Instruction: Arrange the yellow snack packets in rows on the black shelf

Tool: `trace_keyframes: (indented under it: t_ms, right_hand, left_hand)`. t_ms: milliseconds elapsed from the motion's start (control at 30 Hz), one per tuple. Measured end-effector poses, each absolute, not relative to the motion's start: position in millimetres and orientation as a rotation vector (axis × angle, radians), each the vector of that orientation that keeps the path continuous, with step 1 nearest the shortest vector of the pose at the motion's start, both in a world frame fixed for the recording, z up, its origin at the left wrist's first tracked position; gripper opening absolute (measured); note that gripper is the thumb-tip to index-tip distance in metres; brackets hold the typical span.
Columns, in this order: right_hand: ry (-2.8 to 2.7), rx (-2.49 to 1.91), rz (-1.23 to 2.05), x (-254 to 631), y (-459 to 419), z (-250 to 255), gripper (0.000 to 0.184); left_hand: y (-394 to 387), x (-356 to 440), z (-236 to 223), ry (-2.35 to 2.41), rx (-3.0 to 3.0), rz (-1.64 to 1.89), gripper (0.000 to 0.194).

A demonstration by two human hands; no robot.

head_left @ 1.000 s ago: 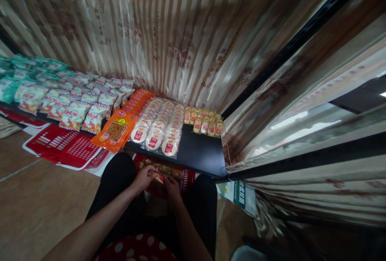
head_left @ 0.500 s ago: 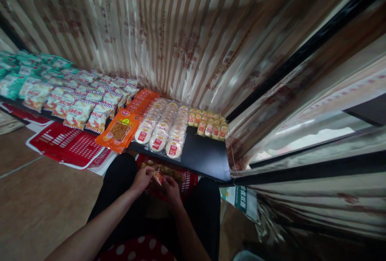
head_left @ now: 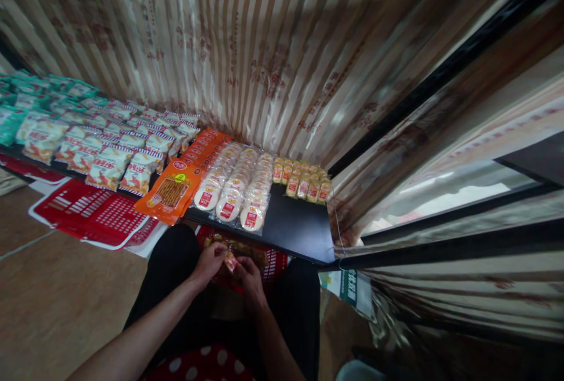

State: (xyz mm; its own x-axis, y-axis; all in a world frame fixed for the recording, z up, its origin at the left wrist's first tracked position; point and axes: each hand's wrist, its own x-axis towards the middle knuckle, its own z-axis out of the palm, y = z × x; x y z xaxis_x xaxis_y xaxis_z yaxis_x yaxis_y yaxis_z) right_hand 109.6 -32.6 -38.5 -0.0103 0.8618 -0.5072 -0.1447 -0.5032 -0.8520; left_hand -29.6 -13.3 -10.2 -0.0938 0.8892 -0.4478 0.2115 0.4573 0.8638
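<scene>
Between my knees, my left hand and my right hand pinch a small wrapped snack from its two sides. It has a red and yellow label like the snacks on the shelf. Below my hands a red basket holds more small packets in clear plastic, partly hidden by my fingers. Just ahead, rows of small yellow wrapped snacks stand at the right end of the black shelf. Left of them lie three rows of round white crackers in clear wrap.
Orange snack bags lie left of the crackers, then white snack bags and green bags. Red baskets stand below the shelf. A striped curtain hangs behind, and a dark pole slants at right.
Both hands stay at the same spot over the basket. The snack between them has turned a little, showing more of its label. The view has shifted slightly.
</scene>
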Motion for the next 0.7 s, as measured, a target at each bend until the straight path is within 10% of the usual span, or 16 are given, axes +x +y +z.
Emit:
trace_keyframes:
  t_ms: [700]
  right_hand:
    - [-0.825,-1.493,1.630,137,-46,-39,0.027]
  left_hand:
    - [-13,-6,8,1.542,1.138,0.657,0.011]
